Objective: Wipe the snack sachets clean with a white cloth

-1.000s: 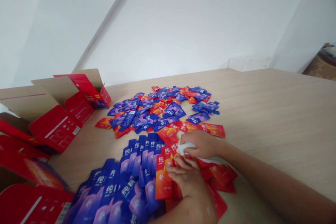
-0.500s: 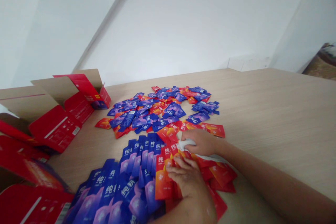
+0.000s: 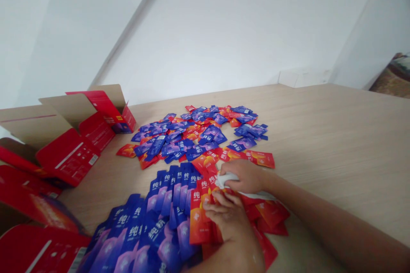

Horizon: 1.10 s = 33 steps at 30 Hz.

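Observation:
My left hand point(image 3: 226, 215) lies with its fingers spread over overlapping red-orange sachets point(image 3: 199, 222), pressing on them. Just beyond it, my right hand point(image 3: 245, 175) grips a crumpled white cloth or tissue point(image 3: 227, 178) that touches the tops of these sachets. Part of the white material trails under the right wrist. To the left of my hands, blue-purple sachets point(image 3: 160, 239) are fanned out in overlapping rows, printed sides up. More red sachets point(image 3: 272, 215) lie beneath and to the right of my hands, partly hidden by my arms.
Open red cardboard boxes point(image 3: 68, 155) stand in a row along the left side, flaps raised. A loose heap of mixed blue and red sachets point(image 3: 179, 147) covers the middle of the wooden table point(image 3: 320, 136). A white box point(image 3: 303, 77) sits at the back against the wall.
My right hand with the white cloth has shifted very slightly over the red sachets, toward my left hand. The left hand stays in place, and the sachets look the same.

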Each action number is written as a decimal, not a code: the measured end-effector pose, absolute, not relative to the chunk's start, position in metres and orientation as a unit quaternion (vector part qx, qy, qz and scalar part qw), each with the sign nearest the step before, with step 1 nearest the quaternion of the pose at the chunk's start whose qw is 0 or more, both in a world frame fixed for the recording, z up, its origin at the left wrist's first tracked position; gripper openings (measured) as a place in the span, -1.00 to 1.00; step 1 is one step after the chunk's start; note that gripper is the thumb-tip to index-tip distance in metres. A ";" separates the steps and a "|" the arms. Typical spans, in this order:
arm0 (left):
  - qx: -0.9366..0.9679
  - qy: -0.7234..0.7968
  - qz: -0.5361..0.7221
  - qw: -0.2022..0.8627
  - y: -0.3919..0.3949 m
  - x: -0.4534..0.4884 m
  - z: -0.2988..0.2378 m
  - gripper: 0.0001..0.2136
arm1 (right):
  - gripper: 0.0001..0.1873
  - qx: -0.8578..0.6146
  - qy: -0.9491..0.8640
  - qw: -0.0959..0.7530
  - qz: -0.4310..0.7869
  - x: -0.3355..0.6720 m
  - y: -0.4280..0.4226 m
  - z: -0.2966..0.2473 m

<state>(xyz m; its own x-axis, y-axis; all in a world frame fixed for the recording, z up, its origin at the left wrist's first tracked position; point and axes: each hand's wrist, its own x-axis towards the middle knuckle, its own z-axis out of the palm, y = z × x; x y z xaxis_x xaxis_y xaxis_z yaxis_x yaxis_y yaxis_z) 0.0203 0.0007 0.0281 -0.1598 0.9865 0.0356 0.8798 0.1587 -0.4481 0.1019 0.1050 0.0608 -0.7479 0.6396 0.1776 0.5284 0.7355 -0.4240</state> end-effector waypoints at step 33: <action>-0.638 -0.765 0.062 0.058 -0.003 0.020 0.036 -0.60 | -0.76 -0.321 -0.926 0.120 0.157 0.096 0.102 0.053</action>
<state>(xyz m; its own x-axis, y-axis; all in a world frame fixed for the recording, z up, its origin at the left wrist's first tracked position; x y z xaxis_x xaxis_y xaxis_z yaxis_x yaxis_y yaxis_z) 0.0199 -0.0035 0.0357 -0.1780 0.9840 0.0097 0.9697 0.1771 -0.1684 0.0958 0.1020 0.0525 -0.7651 0.6323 0.1221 0.5569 0.7448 -0.3675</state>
